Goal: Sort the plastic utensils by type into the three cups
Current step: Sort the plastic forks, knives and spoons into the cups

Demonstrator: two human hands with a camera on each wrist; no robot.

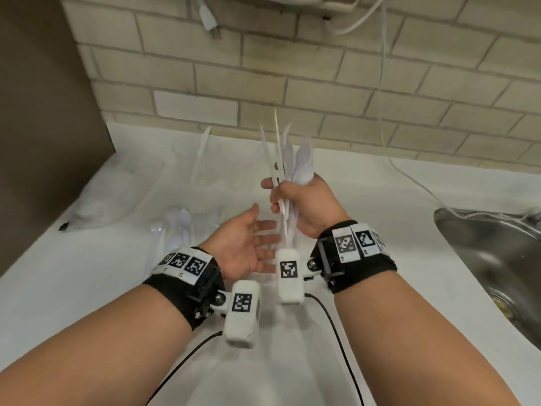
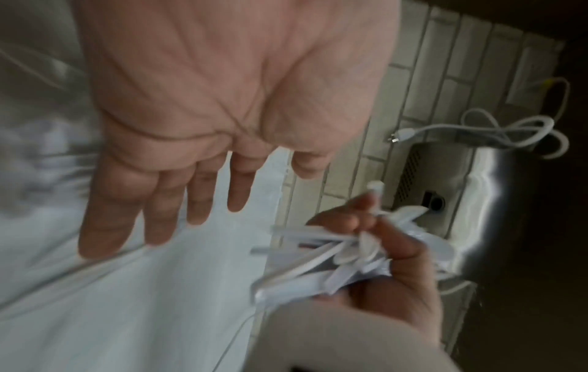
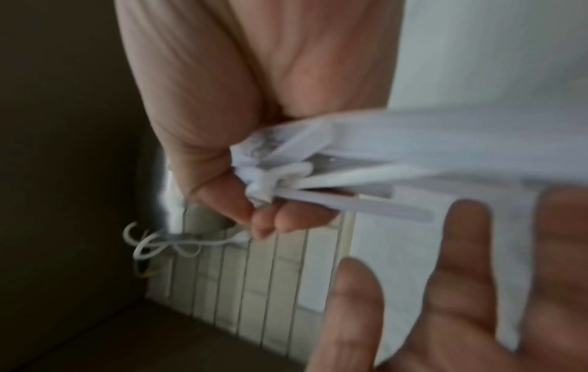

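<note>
Left hand (image 1: 247, 244): palm up, fingers straight, holding nothing.
Right hand (image 1: 304, 206): fist gripping utensil bundle (image 1: 288, 159).
Worktop (image 1: 87, 273): loose spoons (image 1: 175, 230).

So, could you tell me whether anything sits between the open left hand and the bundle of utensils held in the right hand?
Nothing visible does. The left hand is open, palm up, just beside the bundle of utensils that the right hand grips. In the left wrist view only open air and the white counter below lie between its fingers and the handles.
</note>
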